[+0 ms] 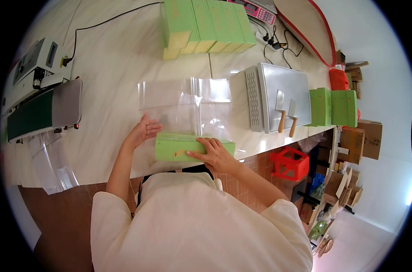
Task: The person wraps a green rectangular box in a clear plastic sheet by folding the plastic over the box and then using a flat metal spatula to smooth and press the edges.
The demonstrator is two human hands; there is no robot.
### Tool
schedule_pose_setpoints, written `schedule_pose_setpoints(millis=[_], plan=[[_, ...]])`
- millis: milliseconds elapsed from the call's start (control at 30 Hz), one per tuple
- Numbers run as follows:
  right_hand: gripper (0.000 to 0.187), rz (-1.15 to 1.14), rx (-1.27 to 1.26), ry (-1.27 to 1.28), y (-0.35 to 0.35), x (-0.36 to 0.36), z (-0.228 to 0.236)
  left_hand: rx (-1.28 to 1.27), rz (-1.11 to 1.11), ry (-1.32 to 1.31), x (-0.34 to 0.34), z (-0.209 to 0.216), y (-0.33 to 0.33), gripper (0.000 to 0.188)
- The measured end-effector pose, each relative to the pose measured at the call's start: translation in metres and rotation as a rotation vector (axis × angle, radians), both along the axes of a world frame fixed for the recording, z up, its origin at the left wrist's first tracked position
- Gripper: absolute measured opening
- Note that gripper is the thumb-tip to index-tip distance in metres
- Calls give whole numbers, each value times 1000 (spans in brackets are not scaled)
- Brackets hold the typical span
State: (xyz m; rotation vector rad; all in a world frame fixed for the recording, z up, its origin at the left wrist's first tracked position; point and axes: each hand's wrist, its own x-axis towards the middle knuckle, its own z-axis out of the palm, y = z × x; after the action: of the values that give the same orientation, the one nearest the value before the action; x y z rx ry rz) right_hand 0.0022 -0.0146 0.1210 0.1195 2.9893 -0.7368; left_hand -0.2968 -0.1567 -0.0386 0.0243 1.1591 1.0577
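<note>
A long green box [169, 153] lies flat at the table's near edge, on the lower part of a clear plastic bag [169, 115]. My right hand [216, 154] rests over the box's right half, thumb on the top face and fingers bent over its far edge, gripping it. My left hand [144, 131] is just beyond the box's left end, fingers stretched out and apart, over the plastic and holding nothing. The clear bags spread out flat beyond the box, with shiny creases down their middle.
A row of green boxes [210, 25] stands at the back. On the right, two wooden-handled scrapers [282, 119] lie on a metal-topped device [271, 77]. A sealing machine with a belt [43, 109] stands left, above more clear bags [53, 161]. A red stool [289, 164] is on the floor.
</note>
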Motion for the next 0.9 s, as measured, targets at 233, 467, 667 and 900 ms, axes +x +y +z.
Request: schedule_pose_setpoints(millis=[233,467,667,900], plan=[[85,148,-40,-28,14,4,-21,-91,71,491,13,-23,16,40],[77,126,-132,-13,28,23,-37,-102,-7,591,-28,-21,75,37],[67,76,-225,54,25,29,-47,52,-556,887,-5,4,134,32],[60,104,-155,77,26,30,-55,97,-776,1277,54,31,161,21]])
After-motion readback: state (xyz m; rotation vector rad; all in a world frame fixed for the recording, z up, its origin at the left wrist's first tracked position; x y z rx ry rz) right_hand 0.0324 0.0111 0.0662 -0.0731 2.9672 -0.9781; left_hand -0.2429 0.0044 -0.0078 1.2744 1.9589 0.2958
